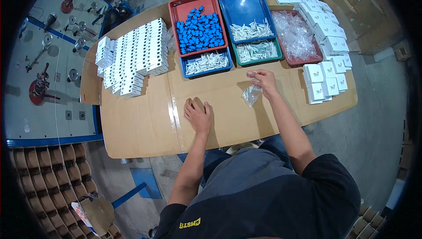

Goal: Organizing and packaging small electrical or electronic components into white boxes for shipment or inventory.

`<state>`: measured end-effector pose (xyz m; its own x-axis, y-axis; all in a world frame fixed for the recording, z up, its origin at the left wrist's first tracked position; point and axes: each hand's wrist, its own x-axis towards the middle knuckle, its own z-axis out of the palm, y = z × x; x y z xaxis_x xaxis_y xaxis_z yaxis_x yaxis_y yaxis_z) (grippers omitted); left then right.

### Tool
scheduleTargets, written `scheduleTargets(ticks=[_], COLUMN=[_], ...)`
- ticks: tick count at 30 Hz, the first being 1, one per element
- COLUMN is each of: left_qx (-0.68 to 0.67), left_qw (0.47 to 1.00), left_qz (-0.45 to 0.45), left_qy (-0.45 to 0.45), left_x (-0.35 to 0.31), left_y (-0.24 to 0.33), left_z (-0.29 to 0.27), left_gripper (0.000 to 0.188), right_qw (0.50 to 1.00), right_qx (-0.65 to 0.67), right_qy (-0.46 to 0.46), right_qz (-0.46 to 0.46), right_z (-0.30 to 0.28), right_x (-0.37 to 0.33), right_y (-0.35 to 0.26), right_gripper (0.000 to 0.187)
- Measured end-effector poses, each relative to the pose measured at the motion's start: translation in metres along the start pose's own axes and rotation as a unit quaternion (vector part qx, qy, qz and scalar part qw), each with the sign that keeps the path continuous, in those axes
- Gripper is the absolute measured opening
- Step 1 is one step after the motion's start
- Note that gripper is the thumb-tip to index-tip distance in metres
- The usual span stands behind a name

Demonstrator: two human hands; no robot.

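My right hand (265, 82) pinches the top of a small clear plastic bag (251, 96) over the right half of the cardboard-covered table (224, 127). Something pale shows inside the bag, too small to make out. Farther left, my left hand (198, 115) rests at the table surface, its fingers slightly bent and apart with nothing in them. Beyond my hands, a green tray (281, 53) holds thin pale sticks. Beside it, a small blue tray (183, 71) contains short white tubes.
At the back stand a red tray (193, 0) of blue clips, a large blue tray (244, 8) with white pieces and a dark red tray (314, 61) of clear bags. White boxes (136, 50) are stacked left, more white boxes (325, 28) right. Machinery (41, 85) stands left.
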<state>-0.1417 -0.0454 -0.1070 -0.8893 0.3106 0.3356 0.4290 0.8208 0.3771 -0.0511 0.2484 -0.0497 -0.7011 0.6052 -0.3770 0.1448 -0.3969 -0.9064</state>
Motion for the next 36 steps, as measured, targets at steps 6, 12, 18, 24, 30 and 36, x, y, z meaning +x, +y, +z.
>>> scheduleTargets(ticks=[6,12,18,24,30,36], left_qx=[-0.004,0.004,-0.010,-0.003,-0.003,0.008], left_qw=[1.000,1.000,1.000,1.000,1.000,1.000], left_qz=[-0.011,-0.009,0.000,-0.017,-0.007,-0.004], left_qy=[-0.014,-0.005,-0.008,-0.005,-0.002,0.002], left_x=[0.001,0.000,0.002,0.001,0.003,0.003], left_y=[0.002,0.002,0.010,0.002,0.009,0.005], left_z=[-0.003,-0.001,-0.005,-0.009,-0.008,-0.004], left_gripper=[0.050,0.050,0.050,0.050,0.050,0.049], right_qw=[0.996,0.999,0.995,0.879,0.776,0.775], right_qx=[0.079,0.010,-0.046,-0.454,-0.591,-0.583], right_qy=[0.044,0.035,-0.075,-0.011,0.009,0.001], right_qz=[-0.012,0.014,-0.039,-0.145,-0.219,-0.246], right_z=[-0.020,-0.026,-0.033,0.031,0.030,0.029], right_x=[0.016,0.070,0.172,0.206,0.235,0.242], right_y=[-0.005,-0.046,-0.122,-0.189,-0.215,-0.219], right_gripper=[0.021,0.028,0.014,0.023,0.022,0.022])
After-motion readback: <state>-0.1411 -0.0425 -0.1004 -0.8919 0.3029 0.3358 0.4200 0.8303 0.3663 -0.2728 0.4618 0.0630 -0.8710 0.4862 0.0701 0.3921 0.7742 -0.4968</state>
